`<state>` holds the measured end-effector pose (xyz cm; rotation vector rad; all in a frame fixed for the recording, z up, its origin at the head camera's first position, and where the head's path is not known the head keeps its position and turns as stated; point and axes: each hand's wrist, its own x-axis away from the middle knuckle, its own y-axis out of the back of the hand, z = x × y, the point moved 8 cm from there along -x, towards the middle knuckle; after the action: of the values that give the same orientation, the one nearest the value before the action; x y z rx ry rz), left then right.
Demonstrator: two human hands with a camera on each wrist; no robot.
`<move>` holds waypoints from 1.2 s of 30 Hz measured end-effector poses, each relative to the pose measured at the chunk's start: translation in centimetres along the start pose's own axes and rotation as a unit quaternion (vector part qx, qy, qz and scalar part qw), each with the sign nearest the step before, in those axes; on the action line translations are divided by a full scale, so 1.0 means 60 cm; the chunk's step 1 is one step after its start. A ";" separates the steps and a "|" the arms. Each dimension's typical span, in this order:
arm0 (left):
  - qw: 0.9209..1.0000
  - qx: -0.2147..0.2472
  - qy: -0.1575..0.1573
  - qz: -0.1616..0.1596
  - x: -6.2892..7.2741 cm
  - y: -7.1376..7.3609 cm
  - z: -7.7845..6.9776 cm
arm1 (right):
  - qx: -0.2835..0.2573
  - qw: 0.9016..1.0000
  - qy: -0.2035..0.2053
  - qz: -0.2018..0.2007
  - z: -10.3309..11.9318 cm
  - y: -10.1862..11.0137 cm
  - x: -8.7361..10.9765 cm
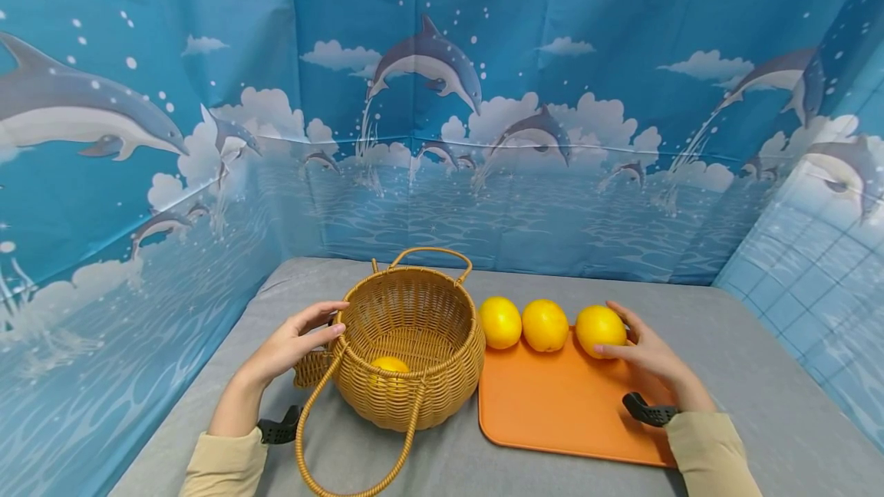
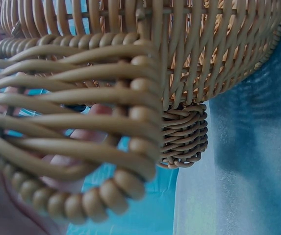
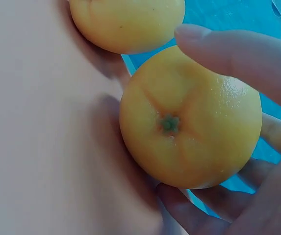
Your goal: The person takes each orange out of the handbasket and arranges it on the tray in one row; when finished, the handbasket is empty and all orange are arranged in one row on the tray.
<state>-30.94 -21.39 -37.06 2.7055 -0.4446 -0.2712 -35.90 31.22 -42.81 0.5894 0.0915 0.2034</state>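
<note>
A round wicker basket [image 1: 442, 393] stands on the grey surface, one looped handle up at the back and the other hanging down in front. One orange [image 1: 390, 364] lies inside it. My left hand [image 1: 290, 340] holds the basket's left rim with thumb and fingers; in the left wrist view a woven flap [image 2: 81, 117] partly hides that hand. On the far right end of the orange tray, my right hand [image 1: 645, 347] grips an orange [image 3: 189, 122], thumb on one side and fingers around the other. Two more oranges, a middle one [image 1: 545, 325] and a left one [image 1: 500, 322], sit beside it.
The flat orange tray [image 1: 552, 413] lies right of the basket, its left edge close to the basket's side. Grey cloth [image 1: 773, 374] covers the table. Blue dolphin-print curtains [image 1: 442, 198] rise behind and at both sides.
</note>
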 end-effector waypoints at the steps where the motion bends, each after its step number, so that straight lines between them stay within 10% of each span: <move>1: 1.000 0.000 -0.001 0.000 0.000 0.000 0.000 | 0.001 1.000 -0.001 0.000 0.000 0.000 0.000; 36: 1.000 -0.001 -0.004 0.003 -0.002 0.000 -0.001 | 0.038 0.999 0.005 -0.028 0.021 0.016 0.005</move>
<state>-31.04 -21.31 -37.00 2.7013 -0.4555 -0.2792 -35.60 31.40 -41.22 0.6610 0.1264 0.1491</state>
